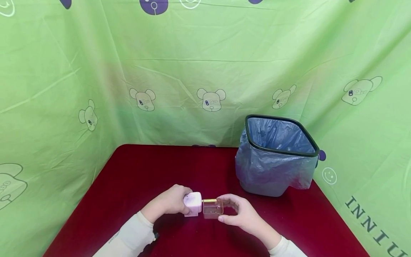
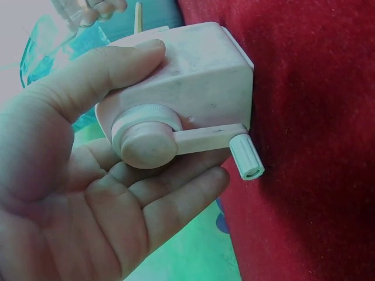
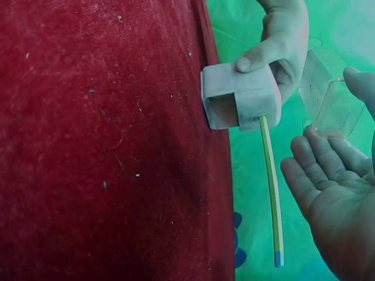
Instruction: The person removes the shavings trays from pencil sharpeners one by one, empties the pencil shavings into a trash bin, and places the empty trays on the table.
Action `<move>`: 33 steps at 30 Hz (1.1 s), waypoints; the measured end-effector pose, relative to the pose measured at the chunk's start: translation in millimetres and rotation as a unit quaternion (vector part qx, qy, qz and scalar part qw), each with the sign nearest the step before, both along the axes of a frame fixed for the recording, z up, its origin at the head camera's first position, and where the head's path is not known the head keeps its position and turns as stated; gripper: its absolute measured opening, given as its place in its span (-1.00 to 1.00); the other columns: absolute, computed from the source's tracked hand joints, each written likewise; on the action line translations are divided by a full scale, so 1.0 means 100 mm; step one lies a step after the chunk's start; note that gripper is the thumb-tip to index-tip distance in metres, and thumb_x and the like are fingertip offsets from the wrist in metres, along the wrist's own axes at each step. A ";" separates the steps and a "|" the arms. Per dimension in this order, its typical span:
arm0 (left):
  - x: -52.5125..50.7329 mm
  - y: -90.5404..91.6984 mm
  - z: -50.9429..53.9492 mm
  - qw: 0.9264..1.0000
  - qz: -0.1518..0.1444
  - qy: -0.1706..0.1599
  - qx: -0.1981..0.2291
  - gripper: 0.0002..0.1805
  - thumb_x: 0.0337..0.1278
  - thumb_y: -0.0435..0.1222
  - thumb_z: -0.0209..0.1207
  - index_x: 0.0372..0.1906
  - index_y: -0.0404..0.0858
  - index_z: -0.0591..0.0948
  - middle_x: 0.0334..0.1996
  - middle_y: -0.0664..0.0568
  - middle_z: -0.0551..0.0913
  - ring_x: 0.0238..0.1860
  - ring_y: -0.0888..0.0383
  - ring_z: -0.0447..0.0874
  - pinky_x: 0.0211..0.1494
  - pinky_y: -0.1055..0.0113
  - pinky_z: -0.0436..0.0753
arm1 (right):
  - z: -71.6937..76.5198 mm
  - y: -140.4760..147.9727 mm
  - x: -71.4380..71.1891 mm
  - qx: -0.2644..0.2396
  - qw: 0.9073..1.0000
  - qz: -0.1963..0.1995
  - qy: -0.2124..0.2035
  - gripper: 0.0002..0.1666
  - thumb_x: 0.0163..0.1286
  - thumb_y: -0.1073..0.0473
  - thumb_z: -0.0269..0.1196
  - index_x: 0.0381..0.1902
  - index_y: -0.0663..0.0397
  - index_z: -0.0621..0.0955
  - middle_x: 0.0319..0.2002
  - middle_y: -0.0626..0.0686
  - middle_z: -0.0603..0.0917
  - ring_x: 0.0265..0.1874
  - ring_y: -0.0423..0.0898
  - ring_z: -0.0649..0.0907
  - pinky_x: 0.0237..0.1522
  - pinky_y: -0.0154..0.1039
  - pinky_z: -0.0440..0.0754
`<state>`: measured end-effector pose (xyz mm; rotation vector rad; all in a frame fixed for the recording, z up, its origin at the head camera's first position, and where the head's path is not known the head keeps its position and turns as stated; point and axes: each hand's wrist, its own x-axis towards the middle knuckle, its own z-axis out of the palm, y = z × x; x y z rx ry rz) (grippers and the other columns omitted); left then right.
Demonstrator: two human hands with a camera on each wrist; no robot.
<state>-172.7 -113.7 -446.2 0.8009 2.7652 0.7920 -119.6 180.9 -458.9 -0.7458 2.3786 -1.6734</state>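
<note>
A pale pink hand-crank pencil sharpener (image 1: 192, 202) stands on the red cloth, and my left hand (image 1: 171, 200) grips its body. Its crank (image 2: 208, 139) is on the side facing my left palm. A yellow-green pencil (image 3: 270, 187) with a blue end sticks out of the opposite side. In the right wrist view, a square opening (image 3: 224, 111) shows in the sharpener's body beside the pencil. My right hand (image 1: 242, 215) holds a clear box-shaped container (image 3: 334, 96) between thumb and fingers, apart from the sharpener. Whether shavings lie in the container I cannot tell.
A dark-rimmed waste bin (image 1: 273, 184) lined with a blue plastic bag (image 1: 273, 164) stands at the table's back right. Red cloth covers the table (image 1: 167, 164). Green curtains (image 1: 179, 71) hang behind and at both sides. Small specks dot the cloth.
</note>
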 end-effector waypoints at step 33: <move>-0.01 0.00 -0.02 1.000 0.005 -0.012 0.003 -0.42 -0.29 -0.23 0.56 0.00 -0.28 0.69 -0.34 0.13 0.68 -0.42 0.25 0.53 -0.32 0.35 0.58 | -0.10 -0.01 0.01 0.048 0.999 0.012 -0.003 -0.40 0.26 0.05 0.49 0.21 0.11 0.60 0.07 -0.04 0.72 0.09 -0.07 0.69 0.26 -0.12 0.57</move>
